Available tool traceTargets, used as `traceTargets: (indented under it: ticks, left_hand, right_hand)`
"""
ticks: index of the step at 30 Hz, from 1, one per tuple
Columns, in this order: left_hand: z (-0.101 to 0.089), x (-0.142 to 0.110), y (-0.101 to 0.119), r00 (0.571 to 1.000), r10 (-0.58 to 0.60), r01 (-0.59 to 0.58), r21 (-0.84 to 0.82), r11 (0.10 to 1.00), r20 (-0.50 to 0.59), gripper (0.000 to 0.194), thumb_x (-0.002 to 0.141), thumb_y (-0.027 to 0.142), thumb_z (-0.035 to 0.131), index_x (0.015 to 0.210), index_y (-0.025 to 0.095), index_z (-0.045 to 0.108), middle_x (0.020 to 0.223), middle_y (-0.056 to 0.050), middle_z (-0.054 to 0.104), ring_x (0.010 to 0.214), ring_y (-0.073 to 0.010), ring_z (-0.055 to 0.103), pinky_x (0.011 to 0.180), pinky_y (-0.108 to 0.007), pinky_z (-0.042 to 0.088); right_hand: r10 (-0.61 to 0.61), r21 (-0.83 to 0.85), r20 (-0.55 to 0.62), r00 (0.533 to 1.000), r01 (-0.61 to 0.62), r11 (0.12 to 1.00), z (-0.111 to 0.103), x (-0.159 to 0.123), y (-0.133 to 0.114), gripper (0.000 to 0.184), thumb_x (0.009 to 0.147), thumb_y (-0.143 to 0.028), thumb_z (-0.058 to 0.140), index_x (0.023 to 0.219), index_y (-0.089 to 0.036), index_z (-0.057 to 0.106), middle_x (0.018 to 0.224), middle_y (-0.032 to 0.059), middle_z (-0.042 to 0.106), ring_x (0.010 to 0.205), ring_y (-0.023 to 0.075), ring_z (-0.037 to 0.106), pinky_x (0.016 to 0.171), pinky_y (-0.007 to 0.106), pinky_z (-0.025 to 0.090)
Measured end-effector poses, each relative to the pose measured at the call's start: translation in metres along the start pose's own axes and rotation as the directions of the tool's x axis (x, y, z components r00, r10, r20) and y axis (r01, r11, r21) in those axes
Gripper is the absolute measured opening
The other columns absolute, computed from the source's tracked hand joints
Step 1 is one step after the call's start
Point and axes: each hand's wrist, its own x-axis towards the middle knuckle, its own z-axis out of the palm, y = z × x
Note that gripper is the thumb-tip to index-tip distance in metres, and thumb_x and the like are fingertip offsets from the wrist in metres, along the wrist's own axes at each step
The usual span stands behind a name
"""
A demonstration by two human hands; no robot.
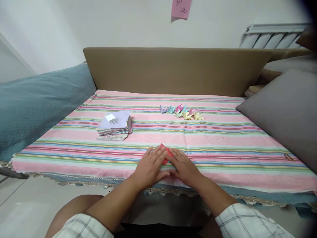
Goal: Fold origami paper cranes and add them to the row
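Note:
A small folded piece of red paper (165,160) lies on the striped cloth near the front edge of the seat. My left hand (151,167) rests flat over its left part, fingers stretched out and partly covering it. From the other side my right hand (184,168) lies flat, its fingers at the paper's right edge. The two thumbs come close together below the paper. Much of the paper is hidden under the fingers. Farther back sits a group of several folded paper cranes (183,112) in purple, blue, pink and yellow.
To the left stands a stack of square paper sheets (115,127) with a small white object (111,117) on top. Striped cloth (210,145) covers the sofa seat. A grey cushion (284,109) leans at the right, a blue-covered armrest (44,102) at the left.

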Motion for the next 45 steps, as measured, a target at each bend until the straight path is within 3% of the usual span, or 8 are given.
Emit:
traceTargets:
  ticks: [2, 8, 23, 30, 35, 38, 42, 45]
  left_hand:
    - [0.012, 0.005, 0.005, 0.996, 0.063, -0.061, -0.025, 0.998, 0.062, 0.081, 0.082, 0.065, 0.038, 0.141, 0.012, 0.027, 0.143, -0.013, 0.037, 0.137, -0.0261, 0.022, 0.112, -0.044, 0.017]
    - [0.034, 0.004, 0.003, 0.99, 0.025, -0.022, -0.018, 1.0, 0.141, 0.086, 0.08, 0.068, 0.037, 0.14, 0.008, 0.028, 0.143, -0.015, 0.037, 0.135, -0.0269, 0.027, 0.112, -0.041, 0.018]
    - [0.032, 0.005, 0.0, 0.989, 0.036, -0.034, -0.019, 0.999, 0.14, 0.079, 0.08, 0.068, 0.038, 0.14, 0.018, 0.031, 0.144, -0.012, 0.035, 0.134, -0.0269, 0.028, 0.11, -0.043, 0.021]
    - [0.032, 0.005, 0.001, 0.991, 0.022, -0.018, -0.027, 0.999, 0.135, 0.079, 0.078, 0.068, 0.042, 0.138, 0.018, 0.034, 0.143, -0.013, 0.037, 0.134, -0.0282, 0.03, 0.109, -0.044, 0.023]
    - [0.031, 0.006, 0.002, 0.99, 0.021, -0.018, -0.027, 0.999, 0.137, 0.079, 0.078, 0.068, 0.043, 0.139, 0.018, 0.033, 0.144, -0.013, 0.035, 0.134, -0.0282, 0.03, 0.109, -0.044, 0.023]
    - [0.031, 0.006, 0.002, 0.992, 0.024, -0.02, -0.033, 0.999, 0.123, 0.079, 0.078, 0.067, 0.044, 0.138, 0.018, 0.033, 0.143, -0.013, 0.037, 0.134, -0.0285, 0.03, 0.109, -0.045, 0.023]
    - [0.031, 0.005, 0.001, 0.994, 0.043, -0.037, -0.062, 0.997, 0.103, 0.074, 0.08, 0.061, 0.048, 0.138, 0.017, 0.034, 0.142, -0.012, 0.039, 0.132, -0.0284, 0.032, 0.109, -0.045, 0.023]
    - [0.03, 0.005, 0.001, 0.995, 0.063, -0.057, -0.08, 0.995, 0.08, 0.069, 0.08, 0.054, 0.051, 0.136, 0.016, 0.038, 0.142, -0.012, 0.038, 0.133, -0.0277, 0.03, 0.111, -0.045, 0.022]
  right_hand:
    - [0.009, -0.005, 0.01, 1.0, -0.009, 1.0, 0.0, 0.0, 0.0, 0.065, 0.087, -0.054, 0.043, 0.141, -0.02, 0.032, 0.146, 0.0127, 0.032, 0.135, 0.0272, 0.027, 0.106, 0.049, 0.03]
    - [-0.033, -0.04, 0.002, 0.999, 0.033, 0.999, 0.001, -0.002, 0.003, 0.069, 0.086, -0.058, 0.04, 0.141, -0.018, 0.03, 0.146, 0.0144, 0.03, 0.136, 0.0268, 0.025, 0.107, 0.049, 0.029]
    - [0.193, -0.106, 0.062, 0.979, -0.186, 0.977, -0.014, -0.012, 0.001, 0.058, 0.087, -0.05, 0.047, 0.136, -0.019, 0.041, 0.144, 0.0104, 0.036, 0.132, 0.0278, 0.032, 0.106, 0.047, 0.028]
    - [0.333, -0.143, 0.036, 0.942, -0.325, 0.935, -0.027, -0.021, 0.019, 0.053, 0.086, -0.052, 0.047, 0.128, -0.02, 0.051, 0.137, 0.0128, 0.045, 0.127, 0.0305, 0.04, 0.101, 0.047, 0.034]
    - [0.401, -0.171, -0.141, 0.905, -0.421, 0.891, -0.036, -0.021, 0.025, 0.051, 0.088, -0.053, 0.04, 0.106, -0.011, 0.064, 0.124, 0.0179, 0.056, 0.119, 0.031, 0.047, 0.099, 0.047, 0.036]
    - [0.242, -0.154, -0.279, 0.929, -0.292, 0.944, -0.033, -0.013, 0.012, 0.053, 0.091, -0.051, 0.033, 0.12, -0.011, 0.055, 0.133, 0.0158, 0.049, 0.127, 0.0291, 0.039, 0.105, 0.049, 0.028]
    - [-0.053, -0.146, -0.197, 0.979, 0.025, 0.989, -0.015, 0.005, -0.014, 0.068, 0.09, -0.056, 0.032, 0.137, -0.007, 0.034, 0.141, 0.0152, 0.04, 0.134, 0.0277, 0.028, 0.109, 0.05, 0.02]
    - [-0.112, -0.095, -0.166, 0.98, 0.097, 0.991, -0.001, 0.018, -0.024, 0.077, 0.086, -0.061, 0.035, 0.14, -0.006, 0.029, 0.142, 0.0162, 0.037, 0.135, 0.0267, 0.025, 0.111, 0.048, 0.019]
